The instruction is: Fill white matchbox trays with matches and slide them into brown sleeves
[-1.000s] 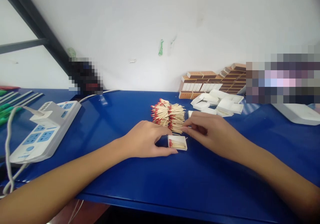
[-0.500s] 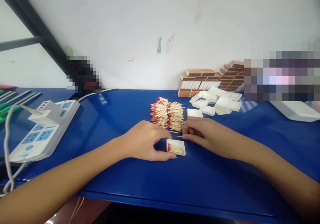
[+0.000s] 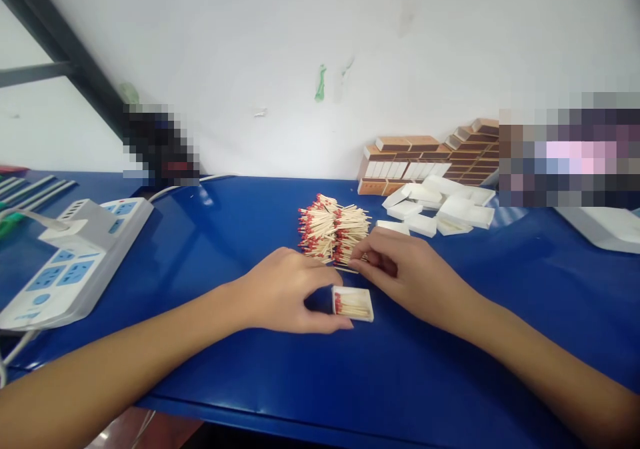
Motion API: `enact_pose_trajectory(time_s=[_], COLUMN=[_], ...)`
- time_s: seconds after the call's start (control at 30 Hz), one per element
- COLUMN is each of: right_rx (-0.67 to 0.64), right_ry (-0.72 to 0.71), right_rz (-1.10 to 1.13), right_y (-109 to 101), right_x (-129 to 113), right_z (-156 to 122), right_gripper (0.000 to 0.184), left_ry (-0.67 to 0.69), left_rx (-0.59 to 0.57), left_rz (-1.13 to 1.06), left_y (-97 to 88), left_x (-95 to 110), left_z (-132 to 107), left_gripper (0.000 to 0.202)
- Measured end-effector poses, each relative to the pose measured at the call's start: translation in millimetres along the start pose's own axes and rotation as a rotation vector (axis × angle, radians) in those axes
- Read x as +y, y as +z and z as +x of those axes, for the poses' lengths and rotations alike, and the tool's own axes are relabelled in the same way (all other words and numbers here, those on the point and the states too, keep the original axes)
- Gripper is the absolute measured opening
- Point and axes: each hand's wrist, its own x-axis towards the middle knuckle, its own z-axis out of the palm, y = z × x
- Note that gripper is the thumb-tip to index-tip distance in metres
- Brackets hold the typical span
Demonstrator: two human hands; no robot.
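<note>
My left hand (image 3: 287, 292) curves round a small white matchbox tray (image 3: 367, 294), thumb along its near side and forefinger by its far side. Several red-headed matches (image 3: 350, 305) lie in the tray, heads toward my left hand. Beyond it a large heap of matches (image 3: 333, 229) is piled on the blue table (image 3: 240, 375). At the heap's near right edge is my right hand (image 3: 400, 262), thumb and forefinger pinched together. Whether a match sits between those fingertips is hidden.
White empty trays (image 3: 440, 205) lie jumbled behind my right hand. Brown matchbox covers (image 3: 405, 159) are stacked against the wall. A white power strip (image 3: 75, 262) with a plug and cable stands at the left, near green-handled rods (image 3: 30, 195).
My right hand has moved left to the match heap, and the match that showed in its fingertips is no longer visible there. My left hand stays round the tray. The view has shifted slightly.
</note>
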Motion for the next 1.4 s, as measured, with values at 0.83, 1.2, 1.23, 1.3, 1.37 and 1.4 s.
enact_pose_trajectory(time_s=[0.83,1.2,1.23,1.3,1.37,1.4], right_rx=[-0.111,-0.156,-0.138,-0.089,-0.041,-0.029], right_ry=[0.018,0.06,0.054,0.036,0.018,0.005], right_rz=[-0.22,-0.327,-0.321,-0.287,-0.238,-0.214], right_y=[-1,-7,-8,-9,-10,-10], right_x=[14,21,21,18,12,9], right_z=[-9,-6,-6,-6,-7,-7], right_gripper=[0.007,0.011,0.01,0.009,0.008,0.008], left_ry=[0.016,-0.019,-0.028,-0.044,-0.049,-0.049], left_rx=[0.15,0.131,0.139,0.159,0.17,0.175], left_rz=[0.025,0.017,0.024,0.038,0.047,0.052], left_y=[11.1,3.0,3.8,5.9,8.0,8.9], left_x=[-6,-6,-6,-6,-7,-7], left_z=[2,3,2,2,3,3], left_gripper=[0.034,0.031,0.032,0.034,0.034,0.034])
